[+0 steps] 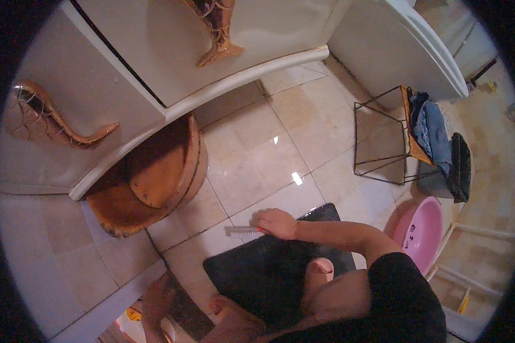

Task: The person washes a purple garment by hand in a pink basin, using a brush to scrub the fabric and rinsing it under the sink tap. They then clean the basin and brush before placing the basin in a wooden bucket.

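My right hand is closed around a brush with pale bristles and a bit of red by the fingers. It is low over the tiled floor, at the far edge of a black mat. On the mat, between my arm and my body, are my bent legs and feet. My left hand is in deep shadow at the lower left, beside a dark strip along the floor; its fingers are hard to make out.
An orange-brown tub lies tipped against a pale cabinet with fish-shaped ornaments. To the right stand a wire-framed stool bearing folded denim, and a pink basin. A yellow-orange item sits in a white container, lower left.
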{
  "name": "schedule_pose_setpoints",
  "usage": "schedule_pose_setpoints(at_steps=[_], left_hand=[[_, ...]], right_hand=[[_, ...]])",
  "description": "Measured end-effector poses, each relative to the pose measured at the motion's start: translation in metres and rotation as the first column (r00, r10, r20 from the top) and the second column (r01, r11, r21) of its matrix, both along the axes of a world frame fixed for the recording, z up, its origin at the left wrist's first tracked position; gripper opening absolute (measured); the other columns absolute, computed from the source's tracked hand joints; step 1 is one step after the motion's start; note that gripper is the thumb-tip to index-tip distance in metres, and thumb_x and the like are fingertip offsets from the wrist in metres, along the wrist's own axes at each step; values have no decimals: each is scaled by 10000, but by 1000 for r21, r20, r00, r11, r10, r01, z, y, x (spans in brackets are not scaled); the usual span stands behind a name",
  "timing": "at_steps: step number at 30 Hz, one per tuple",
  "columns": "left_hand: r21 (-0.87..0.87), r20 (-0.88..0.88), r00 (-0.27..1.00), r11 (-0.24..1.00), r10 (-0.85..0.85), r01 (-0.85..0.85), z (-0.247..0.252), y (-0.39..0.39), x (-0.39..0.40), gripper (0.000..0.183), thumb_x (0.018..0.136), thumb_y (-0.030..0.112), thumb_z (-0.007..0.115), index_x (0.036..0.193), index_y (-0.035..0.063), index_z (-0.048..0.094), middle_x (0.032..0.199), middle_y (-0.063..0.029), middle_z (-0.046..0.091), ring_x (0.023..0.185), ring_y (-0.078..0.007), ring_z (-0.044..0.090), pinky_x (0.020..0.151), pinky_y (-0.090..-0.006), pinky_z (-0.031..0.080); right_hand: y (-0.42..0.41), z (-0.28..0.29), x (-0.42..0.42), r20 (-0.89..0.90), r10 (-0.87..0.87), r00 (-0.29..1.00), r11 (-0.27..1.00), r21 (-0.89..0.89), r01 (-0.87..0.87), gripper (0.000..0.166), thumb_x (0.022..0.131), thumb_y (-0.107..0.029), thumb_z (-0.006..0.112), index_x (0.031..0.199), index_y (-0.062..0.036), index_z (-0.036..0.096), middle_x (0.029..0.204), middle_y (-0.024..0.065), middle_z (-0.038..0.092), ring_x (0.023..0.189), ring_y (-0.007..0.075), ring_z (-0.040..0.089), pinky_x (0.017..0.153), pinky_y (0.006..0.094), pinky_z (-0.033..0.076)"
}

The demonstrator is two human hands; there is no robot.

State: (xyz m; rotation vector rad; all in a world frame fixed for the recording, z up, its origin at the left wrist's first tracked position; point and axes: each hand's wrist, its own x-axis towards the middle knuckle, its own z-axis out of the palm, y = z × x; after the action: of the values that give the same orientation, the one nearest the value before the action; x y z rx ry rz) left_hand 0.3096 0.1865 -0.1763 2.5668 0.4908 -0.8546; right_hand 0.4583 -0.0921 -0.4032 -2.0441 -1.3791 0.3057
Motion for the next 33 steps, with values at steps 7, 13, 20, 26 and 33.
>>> schedule_pose_setpoints(at_steps=[7, 13, 20, 26, 33], left_hand=[[58, -125, 991, 997, 48, -41, -22, 11, -20, 444, 696, 213, 523, 1104, 82, 409, 1048, -166, 466, 985, -305, 431, 834, -371, 349], [162, -145, 989, 986, -7, 31, -18, 3, -17, 462, 703, 243, 524, 1122, 104, 387, 1078, -157, 446, 983, -318, 429, 807, -396, 366], [18, -118, 992, 999, -35, 37, -31, 13, -24, 446, 704, 249, 519, 1104, 90, 403, 1050, -141, 469, 955, -295, 452, 812, -378, 367], [-119, -20, 975, 969, -219, 215, -47, -12, -4, 346, 728, 231, 498, 1032, 71, 463, 1011, -121, 494, 935, -269, 469, 814, -344, 366], [-554, 279, 949, 783, -146, 283, -76, -114, 92, 348, 745, 195, 512, 1061, 60, 450, 984, -124, 498, 852, -234, 513, 743, -311, 404]], right_hand=[[-10, -9, 29, 69, -2, 998, 999, -36, 5, 183, 638, -111, 539, 812, -82, 494, 745, 76, 482, 687, 247, 481, 575, 351, 390], [-26, -13, 127, 146, -602, 785, 779, -111, 617, 81, 616, -86, 500, 694, -73, 515, 703, 120, 498, 687, 298, 486, 577, 385, 394], [-55, -9, 138, -323, -686, 652, 686, 11, 727, 127, 700, -146, 527, 741, -25, 527, 663, 89, 505, 603, 199, 473, 573, 307, 397], [-66, 19, 72, -964, -98, -249, 695, -245, 676, 197, 779, -234, 503, 869, -59, 521, 649, 10, 495, 546, 74, 454, 477, 204, 384], [-71, 83, 36, -987, -146, -70, 646, -148, 749, 176, 764, -143, 518, 898, -29, 506, 716, 31, 512, 601, 88, 472, 523, 198, 398]])
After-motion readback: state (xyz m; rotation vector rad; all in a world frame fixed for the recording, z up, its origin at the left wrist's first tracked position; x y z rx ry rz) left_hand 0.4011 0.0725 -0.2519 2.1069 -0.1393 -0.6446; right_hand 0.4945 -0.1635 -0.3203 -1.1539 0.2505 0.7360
